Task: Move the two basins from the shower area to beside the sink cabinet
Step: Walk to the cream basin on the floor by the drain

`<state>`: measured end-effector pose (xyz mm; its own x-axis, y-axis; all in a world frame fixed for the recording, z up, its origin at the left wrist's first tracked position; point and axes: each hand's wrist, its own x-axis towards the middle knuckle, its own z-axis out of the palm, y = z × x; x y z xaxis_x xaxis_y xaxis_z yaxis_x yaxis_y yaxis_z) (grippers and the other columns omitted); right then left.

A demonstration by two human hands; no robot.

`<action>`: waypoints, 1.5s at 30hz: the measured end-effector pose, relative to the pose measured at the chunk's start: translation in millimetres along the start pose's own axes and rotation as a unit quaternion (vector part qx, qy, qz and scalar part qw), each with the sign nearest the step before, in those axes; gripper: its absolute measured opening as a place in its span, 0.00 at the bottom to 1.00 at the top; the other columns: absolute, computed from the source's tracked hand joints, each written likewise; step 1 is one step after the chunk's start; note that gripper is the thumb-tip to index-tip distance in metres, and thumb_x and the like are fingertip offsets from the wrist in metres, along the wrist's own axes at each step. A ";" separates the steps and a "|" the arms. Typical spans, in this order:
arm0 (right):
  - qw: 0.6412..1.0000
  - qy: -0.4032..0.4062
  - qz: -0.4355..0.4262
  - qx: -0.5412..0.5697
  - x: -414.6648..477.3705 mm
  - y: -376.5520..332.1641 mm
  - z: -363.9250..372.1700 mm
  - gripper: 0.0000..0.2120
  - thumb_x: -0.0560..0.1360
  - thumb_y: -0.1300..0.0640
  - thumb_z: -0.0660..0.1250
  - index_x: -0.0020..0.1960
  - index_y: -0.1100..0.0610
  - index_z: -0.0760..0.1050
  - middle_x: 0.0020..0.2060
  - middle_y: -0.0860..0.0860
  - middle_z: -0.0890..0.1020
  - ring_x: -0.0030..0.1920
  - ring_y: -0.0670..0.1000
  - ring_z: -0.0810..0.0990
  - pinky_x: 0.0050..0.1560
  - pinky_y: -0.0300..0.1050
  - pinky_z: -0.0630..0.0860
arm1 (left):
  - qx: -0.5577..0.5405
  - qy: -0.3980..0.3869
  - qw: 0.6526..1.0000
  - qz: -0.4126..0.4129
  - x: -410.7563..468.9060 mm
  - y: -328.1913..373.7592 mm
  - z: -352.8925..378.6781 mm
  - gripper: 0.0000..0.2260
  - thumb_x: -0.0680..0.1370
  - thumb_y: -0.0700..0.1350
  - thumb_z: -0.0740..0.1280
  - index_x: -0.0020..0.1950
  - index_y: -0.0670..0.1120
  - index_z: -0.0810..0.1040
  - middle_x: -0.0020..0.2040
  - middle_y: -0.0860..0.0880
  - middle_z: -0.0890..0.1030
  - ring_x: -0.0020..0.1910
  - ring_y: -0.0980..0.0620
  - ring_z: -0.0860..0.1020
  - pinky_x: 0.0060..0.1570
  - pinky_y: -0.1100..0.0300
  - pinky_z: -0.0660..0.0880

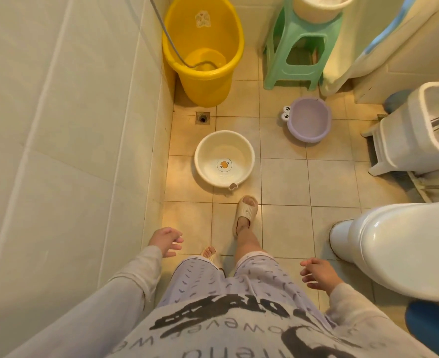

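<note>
A: Starting at the left, what does the view show?

B: A tiled wall (58,125), then the person's left hand (167,241) hanging low beside it, fingers spread and holding nothing. Farther up, a tall yellow tub (202,51) stands in the corner with a hose (169,40) trailing into it, and a floor drain (202,117) sits just in front of it.

A: And the basins?

B: The cream basin (224,158) with a duck print sits upright on the floor tiles (283,182), near the drain and just ahead of the person's slippered foot (246,213). The purple basin (308,120), with cartoon eyes on its rim, rests farther right, in front of a green stool (301,45) that carries a pale bucket (319,6). The two basins are well apart.

A: The right side?

B: The right hand (319,276) is also loose and empty, fingers parted, near the toilet (399,244). Above the toilet stands the white sink cabinet (414,140). Neither hand touches a basin.
</note>
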<state>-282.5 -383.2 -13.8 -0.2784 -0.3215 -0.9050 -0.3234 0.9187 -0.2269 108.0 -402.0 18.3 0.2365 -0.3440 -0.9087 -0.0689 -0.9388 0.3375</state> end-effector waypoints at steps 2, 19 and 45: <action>1.000 -0.011 -0.013 -0.003 9.2 -27.8 -3.1 0.08 0.78 0.65 0.55 0.49 0.62 0.73 0.33 0.57 0.75 0.29 0.54 0.73 0.29 0.41 0.69 | 0.006 0.009 1.000 -0.021 9.2 3.2 2.8 0.05 0.78 0.41 0.60 0.43 0.45 0.73 0.38 0.48 0.77 0.34 0.51 0.75 0.35 0.61 0.71; 0.988 -0.073 -0.092 -0.101 65.9 -227.8 -46.6 0.08 0.78 0.64 0.57 0.47 0.60 0.74 0.34 0.55 0.77 0.31 0.52 0.75 0.31 0.41 0.71 | -0.026 0.057 0.992 -0.106 55.2 91.7 33.0 0.08 0.78 0.36 0.59 0.38 0.42 0.72 0.34 0.44 0.74 0.29 0.49 0.70 0.22 0.66 0.67; 0.995 -0.064 0.042 -0.057 371.9 -335.3 90.9 0.13 0.78 0.57 0.62 0.59 0.63 0.71 0.50 0.60 0.75 0.46 0.58 0.76 0.41 0.50 0.77 | 0.009 0.040 0.995 -0.092 421.2 185.0 71.6 0.07 0.78 0.40 0.59 0.41 0.45 0.73 0.41 0.45 0.76 0.33 0.53 0.73 0.33 0.61 0.68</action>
<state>-195.4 -789.9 -307.0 -0.1944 -0.2058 -0.9591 -0.4058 0.9070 -0.1124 125.6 -721.8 -319.6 0.3238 -0.1650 -0.9316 -0.0345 -0.9861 0.1626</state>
